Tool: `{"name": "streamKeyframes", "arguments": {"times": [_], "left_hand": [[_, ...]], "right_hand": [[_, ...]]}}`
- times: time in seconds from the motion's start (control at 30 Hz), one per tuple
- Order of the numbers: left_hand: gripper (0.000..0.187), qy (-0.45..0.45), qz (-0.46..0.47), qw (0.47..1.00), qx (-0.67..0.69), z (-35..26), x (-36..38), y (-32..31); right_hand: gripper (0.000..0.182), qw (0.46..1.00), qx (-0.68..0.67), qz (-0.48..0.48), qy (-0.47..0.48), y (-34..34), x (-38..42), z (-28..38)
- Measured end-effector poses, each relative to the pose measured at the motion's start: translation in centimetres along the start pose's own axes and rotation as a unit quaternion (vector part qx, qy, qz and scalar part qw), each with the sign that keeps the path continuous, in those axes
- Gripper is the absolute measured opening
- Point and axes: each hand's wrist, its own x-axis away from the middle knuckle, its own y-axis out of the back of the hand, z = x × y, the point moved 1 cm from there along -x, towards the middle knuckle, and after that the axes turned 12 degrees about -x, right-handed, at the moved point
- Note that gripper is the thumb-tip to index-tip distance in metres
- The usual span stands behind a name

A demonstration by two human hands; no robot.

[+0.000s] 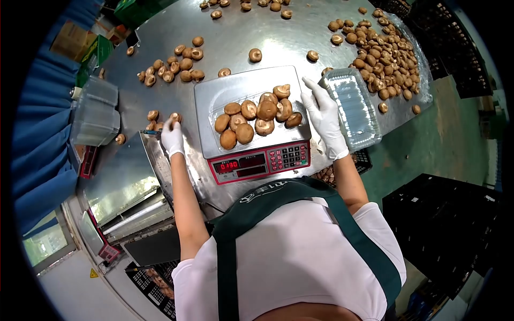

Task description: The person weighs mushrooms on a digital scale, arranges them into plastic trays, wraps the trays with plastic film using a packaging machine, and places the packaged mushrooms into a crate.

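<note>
My left hand (172, 138), in a white glove, pinches a brown mushroom (175, 116) left of the scale, beside a few other mushrooms (153, 115). My right hand (324, 119), gloved as well, is open with its fingers stretched out, between the scale's right edge and a stack of clear plastic trays (353, 109). On the metal plate of the red-framed digital scale (202, 107) is a clear tray (213, 113) with several mushrooms (266, 110) in it, caps and stems turned various ways. Red digits glow on the scale's display (227, 166).
A large heap of mushrooms (388, 59) lies on plastic film at the right of the metal table (289, 40). Smaller groups (179, 64) are scattered at the back left. More clear trays (96, 112) stand far left. Black crates (439, 224) are on the right.
</note>
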Motion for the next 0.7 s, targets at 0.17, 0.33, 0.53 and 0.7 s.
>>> {"name": "streamKeyframes", "arguments": {"times": [0.17, 0.33, 0.53, 0.7], "left_hand": [[0.049, 0.016, 0.092, 0.99, -0.103, 1.1, 0.4, -0.5], [0.035, -0.101, 0.014, 0.994, -0.027, -2.8, 2.5, 2.3], [0.031, -0.078, 0.114, 0.984, 0.112, -5.6, 6.3, 4.2], [0.036, -0.1, 0.164, 0.98, 0.041, -7.8, 9.9, 4.1]], "right_hand": [[0.031, 0.997, -0.018, -0.03, -0.064, 1.6, 0.6, -1.8], [0.036, 0.993, -0.067, -0.027, -0.098, 2.3, 1.0, -2.6], [0.036, 0.991, -0.021, -0.022, -0.132, 2.5, 0.2, -3.1], [0.034, 0.99, 0.058, 0.024, -0.124, 1.5, -0.1, -3.1]]}}
